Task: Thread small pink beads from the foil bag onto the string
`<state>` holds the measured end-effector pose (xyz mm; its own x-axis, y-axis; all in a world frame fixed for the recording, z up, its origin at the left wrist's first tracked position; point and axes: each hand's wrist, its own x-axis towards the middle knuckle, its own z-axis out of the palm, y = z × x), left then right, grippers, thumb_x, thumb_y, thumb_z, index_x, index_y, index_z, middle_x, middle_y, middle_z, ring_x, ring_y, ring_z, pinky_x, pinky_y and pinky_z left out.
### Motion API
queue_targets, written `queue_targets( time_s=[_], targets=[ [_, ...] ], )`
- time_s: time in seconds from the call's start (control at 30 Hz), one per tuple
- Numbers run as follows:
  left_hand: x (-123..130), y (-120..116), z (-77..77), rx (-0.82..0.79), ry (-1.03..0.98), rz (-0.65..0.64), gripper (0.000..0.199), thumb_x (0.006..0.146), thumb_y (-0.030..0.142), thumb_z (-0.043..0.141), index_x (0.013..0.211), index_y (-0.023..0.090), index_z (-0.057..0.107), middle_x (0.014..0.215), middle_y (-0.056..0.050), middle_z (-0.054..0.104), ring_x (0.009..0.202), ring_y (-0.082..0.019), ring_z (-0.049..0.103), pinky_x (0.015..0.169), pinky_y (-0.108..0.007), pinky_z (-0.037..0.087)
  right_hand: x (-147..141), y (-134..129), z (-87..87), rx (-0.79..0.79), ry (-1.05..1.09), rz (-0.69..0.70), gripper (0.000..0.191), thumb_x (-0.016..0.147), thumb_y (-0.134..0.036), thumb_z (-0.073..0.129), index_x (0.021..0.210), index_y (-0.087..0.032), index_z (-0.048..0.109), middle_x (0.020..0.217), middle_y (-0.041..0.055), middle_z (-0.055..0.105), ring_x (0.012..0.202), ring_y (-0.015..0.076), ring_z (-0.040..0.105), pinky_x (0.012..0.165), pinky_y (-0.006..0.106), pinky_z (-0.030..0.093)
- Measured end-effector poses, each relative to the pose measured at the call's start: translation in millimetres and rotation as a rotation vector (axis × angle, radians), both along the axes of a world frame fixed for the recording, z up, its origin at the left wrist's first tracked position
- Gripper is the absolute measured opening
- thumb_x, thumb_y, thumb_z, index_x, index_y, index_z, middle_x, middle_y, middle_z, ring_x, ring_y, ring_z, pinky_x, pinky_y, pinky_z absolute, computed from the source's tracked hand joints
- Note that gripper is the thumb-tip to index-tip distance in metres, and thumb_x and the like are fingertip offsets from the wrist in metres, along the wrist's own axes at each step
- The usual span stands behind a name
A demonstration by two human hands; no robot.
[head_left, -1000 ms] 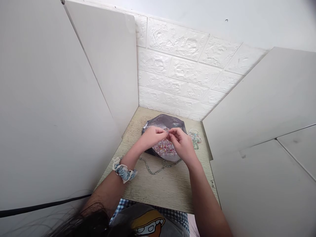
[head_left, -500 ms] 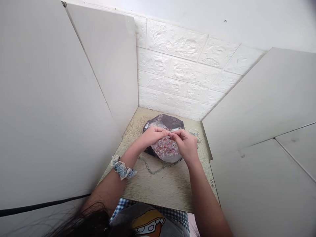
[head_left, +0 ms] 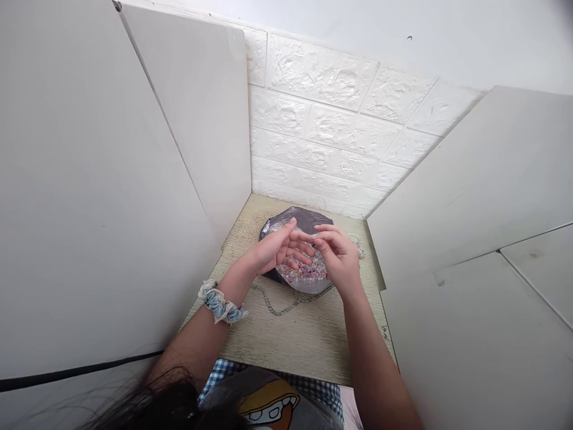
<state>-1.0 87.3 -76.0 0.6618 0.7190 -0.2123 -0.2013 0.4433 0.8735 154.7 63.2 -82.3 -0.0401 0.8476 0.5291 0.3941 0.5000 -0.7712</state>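
Note:
A shiny grey metallic pouch [head_left: 290, 222] lies on the table, with a heap of small pink, white and red beads [head_left: 304, 273] on its pale lower part. My left hand [head_left: 281, 249] is open above the beads, its fingers apart and holding nothing visible. My right hand [head_left: 338, 257] hangs over the beads' right side with its fingers curled, and anything small in them is hidden. A strand of clear beads [head_left: 280, 304] curves along the table below the pouch. A pale green beaded strand [head_left: 359, 251] lies to the right, partly behind my right hand.
A light wood-grain table [head_left: 286, 340] is boxed in by tall white side panels [head_left: 201, 119] and a white embossed brick-pattern wall [head_left: 322, 143]. A black cable [head_left: 80, 371] runs along the lower left. A scrunchie [head_left: 220, 304] circles my left wrist.
My hands have come apart from their pinch above the beads. The left hand's fingers have opened and spread; the right hand has eased slightly to the right.

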Motion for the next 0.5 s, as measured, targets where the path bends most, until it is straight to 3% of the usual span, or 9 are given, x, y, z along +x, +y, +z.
queue_targets(
  time_s=[0.3,0.5],
  targets=[
    [-0.6,-0.8,0.8,-0.032,-0.003,-0.04,0.061,0.078,0.059,0.026,0.097,0.011,0.059,0.088,-0.012,0.062,0.077,-0.017,0.059,0.061,-0.025,0.043,-0.1,2.0,-2.7,-0.087,0.086,-0.134,0.018,0.076,-0.034,0.048,0.07,-0.018,0.055,0.088,0.005,0.058,0.083,0.0156,0.054,0.069,0.029,0.043],
    [0.0,-2.0,3.4,-0.04,0.016,-0.038,0.061,0.078,0.058,0.025,0.094,0.01,0.059,0.088,-0.013,0.063,0.077,-0.017,0.059,0.061,-0.024,0.044,1.5,3.8,-4.3,-0.241,0.169,-0.184,0.024,0.074,-0.04,0.049,0.075,-0.017,0.056,0.069,0.0009,0.057,0.06,0.0105,0.051,0.059,0.025,0.042]
  ],
)
